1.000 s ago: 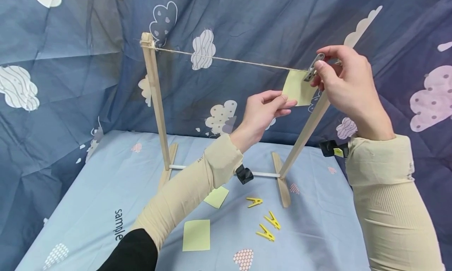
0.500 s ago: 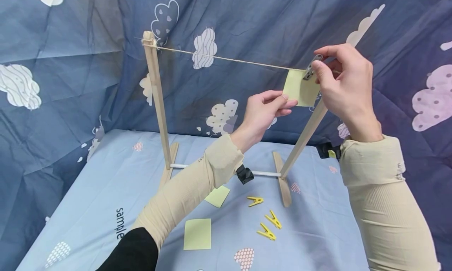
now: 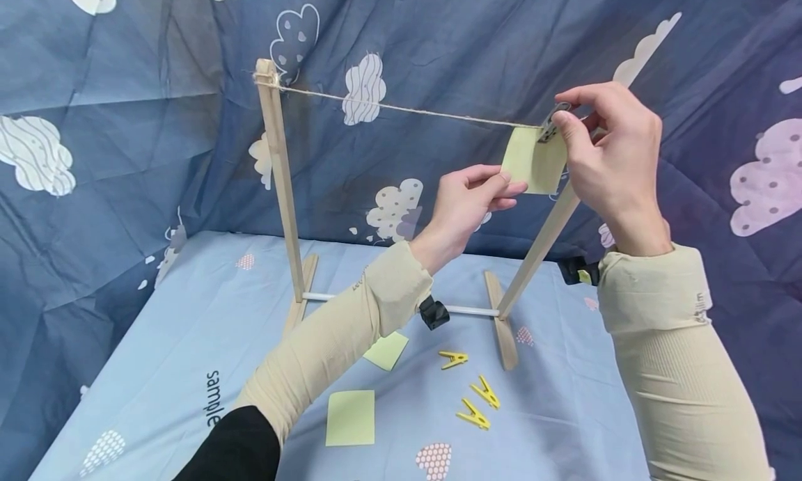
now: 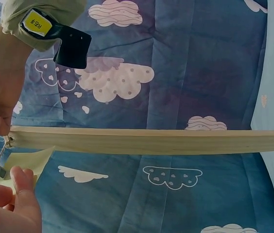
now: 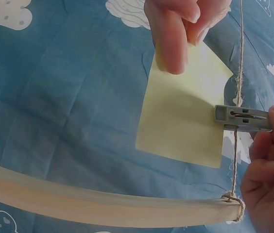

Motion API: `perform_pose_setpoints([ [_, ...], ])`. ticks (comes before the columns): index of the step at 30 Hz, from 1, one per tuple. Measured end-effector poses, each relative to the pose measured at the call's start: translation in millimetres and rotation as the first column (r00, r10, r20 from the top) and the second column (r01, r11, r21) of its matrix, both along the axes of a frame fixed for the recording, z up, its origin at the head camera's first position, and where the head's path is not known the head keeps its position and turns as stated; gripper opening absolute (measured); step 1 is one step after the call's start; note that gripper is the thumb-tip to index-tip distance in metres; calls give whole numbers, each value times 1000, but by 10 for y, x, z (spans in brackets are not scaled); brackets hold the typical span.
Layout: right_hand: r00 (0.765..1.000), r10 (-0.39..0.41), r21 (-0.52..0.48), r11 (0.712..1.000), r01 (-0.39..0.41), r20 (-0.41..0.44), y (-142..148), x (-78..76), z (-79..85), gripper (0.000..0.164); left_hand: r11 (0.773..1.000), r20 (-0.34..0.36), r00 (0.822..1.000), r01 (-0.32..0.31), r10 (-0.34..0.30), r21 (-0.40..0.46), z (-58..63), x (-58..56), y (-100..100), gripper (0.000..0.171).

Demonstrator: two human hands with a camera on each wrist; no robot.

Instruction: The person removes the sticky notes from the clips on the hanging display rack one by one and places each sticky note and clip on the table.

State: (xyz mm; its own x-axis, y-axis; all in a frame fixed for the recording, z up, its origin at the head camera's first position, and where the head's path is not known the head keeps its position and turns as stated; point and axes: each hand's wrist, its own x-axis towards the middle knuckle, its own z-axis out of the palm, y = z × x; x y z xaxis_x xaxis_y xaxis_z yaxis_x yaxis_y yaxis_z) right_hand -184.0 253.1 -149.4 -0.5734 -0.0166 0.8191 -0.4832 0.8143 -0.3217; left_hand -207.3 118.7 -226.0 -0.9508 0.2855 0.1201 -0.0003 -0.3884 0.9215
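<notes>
A yellow sticky note [image 3: 532,161] hangs at the right part of a twine line [image 3: 407,109]. My left hand [image 3: 466,202] pinches the note's lower left edge between thumb and fingers. Up at the line, my right hand [image 3: 617,154] holds the end of a grey clothespin [image 5: 241,118] between thumb and fingers. In the right wrist view the clothespin's tip overlaps the note's edge and spans the twine. The left wrist view shows the note [image 4: 30,162] with the left thumb [image 4: 25,191] against it, just below the wooden post [image 4: 146,141].
Two wooden posts [image 3: 280,182] on flat feet carry the twine, joined low down by a white rod [image 3: 470,310]. On the light blue cloth lie two more sticky notes [image 3: 350,418] and three yellow clothespins [image 3: 473,414]. A dark blue cloud-print cloth [image 3: 438,42] hangs behind.
My right hand and forearm have shifted slightly left, with the fingers staying on the grey clothespin. The left hand keeps its pinch on the note with hardly any movement.
</notes>
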Motion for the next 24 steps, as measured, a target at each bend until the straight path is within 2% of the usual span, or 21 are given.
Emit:
perform_pose_setpoints([
  [4,1000,-4,-24,1000,3,-21,-88,75,36,20,1000,-8,1000,0,0,20,-63,-56,25,17],
  [7,999,-8,-32,999,6,-40,-159,145,69,20,1000,-11,1000,2,-2,16,-64,-50,17,18],
  [12,996,16,-20,1000,-18,-93,-213,186,101,18,1000,-9,1000,-6,6,-23,51,90,-71,24],
  [15,993,17,-22,1000,-19,-120,-213,175,104,18,999,-9,1000,-11,10,-38,97,151,-108,25],
  [24,985,14,4,1000,-13,-170,-30,-4,46,18,999,-3,1000,-8,8,-44,82,154,-131,25],
])
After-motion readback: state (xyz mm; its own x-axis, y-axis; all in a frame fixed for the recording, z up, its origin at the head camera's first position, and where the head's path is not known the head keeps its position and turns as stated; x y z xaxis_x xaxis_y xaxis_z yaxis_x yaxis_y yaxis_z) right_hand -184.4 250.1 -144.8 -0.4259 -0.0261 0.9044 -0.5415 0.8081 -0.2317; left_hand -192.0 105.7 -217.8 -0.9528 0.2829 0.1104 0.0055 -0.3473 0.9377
